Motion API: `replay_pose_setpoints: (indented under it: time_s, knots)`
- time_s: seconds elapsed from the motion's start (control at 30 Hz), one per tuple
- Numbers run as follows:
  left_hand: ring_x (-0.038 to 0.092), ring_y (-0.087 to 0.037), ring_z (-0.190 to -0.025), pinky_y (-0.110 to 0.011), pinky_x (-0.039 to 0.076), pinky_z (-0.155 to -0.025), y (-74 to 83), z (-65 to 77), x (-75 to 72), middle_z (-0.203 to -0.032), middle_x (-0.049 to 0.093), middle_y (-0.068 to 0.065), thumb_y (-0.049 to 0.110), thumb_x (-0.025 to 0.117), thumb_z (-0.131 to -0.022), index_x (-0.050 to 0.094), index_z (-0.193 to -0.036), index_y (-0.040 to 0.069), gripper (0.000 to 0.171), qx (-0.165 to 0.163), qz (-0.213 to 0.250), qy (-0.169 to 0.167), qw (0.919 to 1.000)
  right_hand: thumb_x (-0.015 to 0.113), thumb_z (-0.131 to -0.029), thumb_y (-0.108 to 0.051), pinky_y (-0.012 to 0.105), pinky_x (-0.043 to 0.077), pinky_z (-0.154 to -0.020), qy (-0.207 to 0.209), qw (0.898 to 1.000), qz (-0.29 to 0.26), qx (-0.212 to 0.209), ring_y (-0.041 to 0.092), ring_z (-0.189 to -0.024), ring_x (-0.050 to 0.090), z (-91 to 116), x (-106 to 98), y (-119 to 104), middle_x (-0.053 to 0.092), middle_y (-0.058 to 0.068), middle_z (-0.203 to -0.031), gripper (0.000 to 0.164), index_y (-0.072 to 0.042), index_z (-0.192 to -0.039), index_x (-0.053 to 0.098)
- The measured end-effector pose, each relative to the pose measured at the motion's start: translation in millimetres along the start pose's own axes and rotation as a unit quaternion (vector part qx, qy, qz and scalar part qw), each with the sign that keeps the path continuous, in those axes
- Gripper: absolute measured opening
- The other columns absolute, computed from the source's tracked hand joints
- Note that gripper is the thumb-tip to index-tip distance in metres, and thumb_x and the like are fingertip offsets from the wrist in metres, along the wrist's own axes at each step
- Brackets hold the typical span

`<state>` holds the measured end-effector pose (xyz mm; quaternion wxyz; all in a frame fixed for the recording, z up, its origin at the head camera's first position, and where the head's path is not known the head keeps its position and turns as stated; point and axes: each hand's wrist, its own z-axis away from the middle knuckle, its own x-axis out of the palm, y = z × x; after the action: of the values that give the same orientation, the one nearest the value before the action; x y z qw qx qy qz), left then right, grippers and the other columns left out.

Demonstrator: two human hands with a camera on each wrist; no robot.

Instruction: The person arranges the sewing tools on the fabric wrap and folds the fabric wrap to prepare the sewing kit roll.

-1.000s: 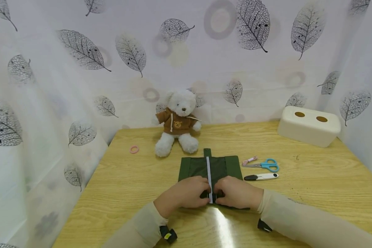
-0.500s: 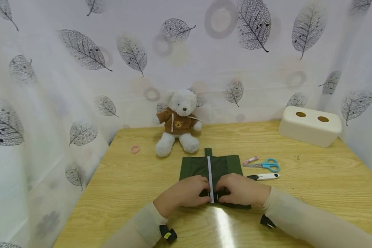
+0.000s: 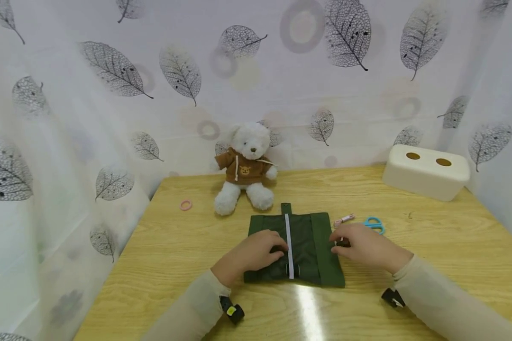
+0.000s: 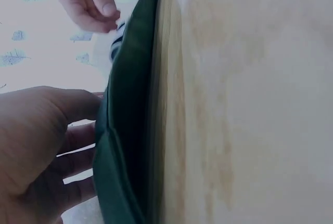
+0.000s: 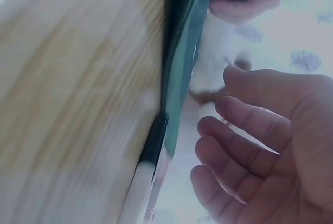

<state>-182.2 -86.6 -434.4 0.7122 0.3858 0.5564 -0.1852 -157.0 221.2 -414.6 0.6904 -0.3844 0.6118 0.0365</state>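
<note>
A dark green fabric cover (image 3: 305, 237) lies spread flat on the table, with a snap tab (image 3: 286, 208) at its far edge. Down its middle runs a pale strip (image 3: 288, 241), which passes a small dark band near the close edge. My left hand (image 3: 252, 252) rests over the cover's left half, fingers loosely bent, thumb close to the strip. At the cover's right edge hovers my right hand (image 3: 369, 247); the right wrist view has its fingers spread, holding nothing. Beneath it, a white and black utility knife (image 5: 140, 180) is mostly hidden from the head camera.
Blue-handled scissors (image 3: 374, 223) and a small pink bundle (image 3: 344, 219) lie beyond my right hand. A white teddy bear (image 3: 245, 166) in a brown hoodie sits behind the cover. A pink ring (image 3: 186, 205) lies left, a cream box (image 3: 425, 175) far right.
Both hands have left the strip's near end. The right hand has moved right to the cover's edge, over the knife and part of the scissors; the left has shifted slightly up and away.
</note>
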Motion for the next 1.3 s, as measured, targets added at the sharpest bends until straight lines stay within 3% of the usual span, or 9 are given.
replay_pose_setpoints:
  time_s: [0.27,0.43,0.6,0.87,1.07,1.3]
  knots:
    - [0.059,-0.01,-0.103,-0.027,0.051,-0.088,-4.1,-15.9,-2.2,-0.114,0.062,0.007,0.021,0.066,-0.1,0.07,-0.125,0.025,0.026,-0.01,-0.006,-0.028,0.9995,0.077,-0.09,-0.016,0.033,0.052,-0.07,0.013,0.998,0.028,0.052,0.012,-0.084,0.06,16,-15,23,0.068,-0.001,-0.103,0.02,-0.009,-0.108,0.074]
    - [0.057,-0.01,-0.104,-0.027,0.05,-0.087,-6.6,-24.6,-4.2,-0.116,0.061,0.006,0.019,0.066,-0.1,0.069,-0.128,0.027,0.029,0.007,-0.018,-0.052,0.9984,0.076,-0.089,-0.014,0.037,0.052,-0.072,0.0,0.997,0.029,0.07,0.013,-0.085,0.059,20,-18,34,0.063,0.001,-0.099,0.022,-0.006,-0.109,0.074]
    - [0.055,-0.011,-0.107,-0.025,0.047,-0.087,-5.5,-28.1,-4.9,-0.116,0.059,0.006,0.017,0.063,-0.101,0.07,-0.128,0.028,0.03,0.043,-0.03,-0.073,0.996,0.077,-0.088,-0.016,0.037,0.052,-0.073,0.0,0.997,0.033,0.072,0.012,-0.085,0.058,26,-19,42,0.061,-0.001,-0.096,0.023,-0.005,-0.108,0.075]
    - [0.054,-0.011,-0.111,-0.027,0.047,-0.094,-5.3,-28.6,-4.8,-0.119,0.058,0.005,0.021,0.064,-0.101,0.072,-0.123,0.028,0.024,0.055,-0.027,-0.085,0.9945,0.077,-0.089,-0.011,0.039,0.054,-0.079,0.0,0.998,0.035,0.058,0.016,-0.091,0.06,32,-20,48,0.061,-0.004,-0.098,0.014,-0.009,-0.103,0.076]
    - [0.054,-0.01,-0.106,-0.024,0.047,-0.089,-5.2,-27.6,-5.2,-0.115,0.057,0.006,0.022,0.065,-0.101,0.073,-0.12,0.027,0.022,0.086,-0.023,-0.085,0.9924,0.077,-0.089,-0.011,0.033,0.052,-0.075,-0.002,0.998,0.03,0.057,0.013,-0.088,0.057,31,-20,49,0.061,-0.006,-0.098,0.012,-0.014,-0.1,0.076]
    - [0.053,-0.009,-0.106,-0.024,0.047,-0.09,-4.9,-26.1,-5.4,-0.115,0.057,0.007,0.024,0.061,-0.103,0.07,-0.123,0.025,0.022,0.084,-0.013,-0.082,0.993,0.079,-0.088,-0.012,0.033,0.052,-0.075,-0.013,0.997,0.05,0.053,0.012,-0.089,0.057,29,-21,51,0.061,-0.005,-0.1,0.014,-0.012,-0.101,0.076]
